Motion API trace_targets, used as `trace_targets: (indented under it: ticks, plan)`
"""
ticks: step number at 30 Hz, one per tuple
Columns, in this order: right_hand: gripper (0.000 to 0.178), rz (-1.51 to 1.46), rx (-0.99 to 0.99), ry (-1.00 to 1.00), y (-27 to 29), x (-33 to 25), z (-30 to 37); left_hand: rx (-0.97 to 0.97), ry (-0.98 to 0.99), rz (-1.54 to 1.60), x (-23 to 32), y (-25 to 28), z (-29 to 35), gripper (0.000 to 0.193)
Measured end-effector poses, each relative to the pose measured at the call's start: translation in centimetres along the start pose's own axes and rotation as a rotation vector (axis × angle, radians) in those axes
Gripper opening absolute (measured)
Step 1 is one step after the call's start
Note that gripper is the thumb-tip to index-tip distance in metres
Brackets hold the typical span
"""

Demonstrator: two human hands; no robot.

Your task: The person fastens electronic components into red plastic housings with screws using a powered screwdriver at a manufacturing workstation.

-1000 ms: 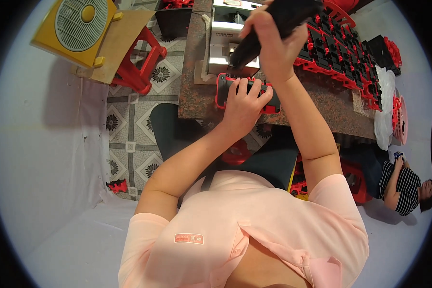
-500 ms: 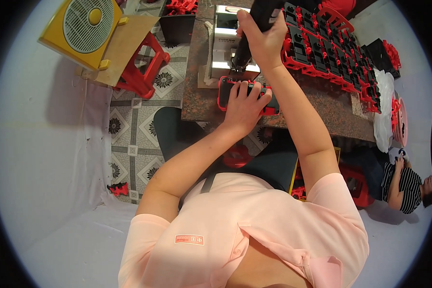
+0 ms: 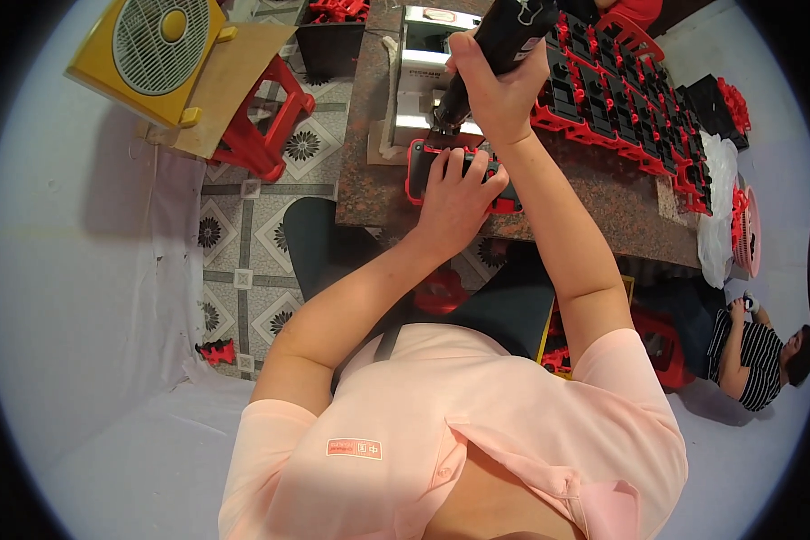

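My right hand (image 3: 506,97) is wrapped around a black electric screwdriver (image 3: 513,34), which slants down to the left. The screwdriver's tip (image 3: 445,123) is at the front of a silver-white box-shaped machine (image 3: 420,81), just beyond a red-and-black plastic part (image 3: 418,173). Whether the tip touches the machine or the part, I cannot tell. My left hand (image 3: 459,193) lies over the plastic part with fingers bent, gripping it against the near edge of the speckled stone table (image 3: 369,202). My fingers hide much of the part's middle.
Rows of similar red-and-black parts (image 3: 603,99) fill the table's right side. A plastic bag (image 3: 718,198) hangs at its right corner. To the left, a yellow fan (image 3: 166,54) stands by a red stool (image 3: 270,126). Another person (image 3: 747,360) sits at the far right.
The screwdriver's upper end and my right hand have shifted slightly right, so the tool leans more. My left hand stays on the part. The other person's arms have moved a little.
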State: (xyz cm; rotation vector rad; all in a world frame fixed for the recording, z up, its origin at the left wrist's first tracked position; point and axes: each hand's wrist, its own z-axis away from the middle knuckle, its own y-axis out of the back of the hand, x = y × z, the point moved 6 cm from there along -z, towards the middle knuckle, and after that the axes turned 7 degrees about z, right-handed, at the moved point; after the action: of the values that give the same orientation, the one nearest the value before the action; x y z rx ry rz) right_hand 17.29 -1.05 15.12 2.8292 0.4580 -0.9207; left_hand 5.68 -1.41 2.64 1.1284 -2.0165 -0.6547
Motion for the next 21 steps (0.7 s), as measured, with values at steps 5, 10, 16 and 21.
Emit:
trace_targets:
  ticks: [5, 10, 16, 21]
  plan:
    - [0.029, -0.010, 0.022, -0.025, 0.0, 0.2, 0.0, -0.021, 0.009, 0.006, -0.3, -0.1, -0.5, 0.059]
    - [0.024, -0.062, 0.084, -0.394, -0.8, -0.2, -1.4, -0.020, 0.014, -0.007, -0.6, -0.2, -0.6, 0.060]
    - [0.026, -0.219, 0.037, -0.230, -0.1, -3.0, -1.3, -0.056, 0.036, -0.024, -0.5, -0.6, -1.3, 0.062]
    - [0.031, -0.216, -0.071, -0.141, -1.3, -5.6, 0.8, 0.063, 0.061, -0.042, -1.4, -0.8, -1.8, 0.050]
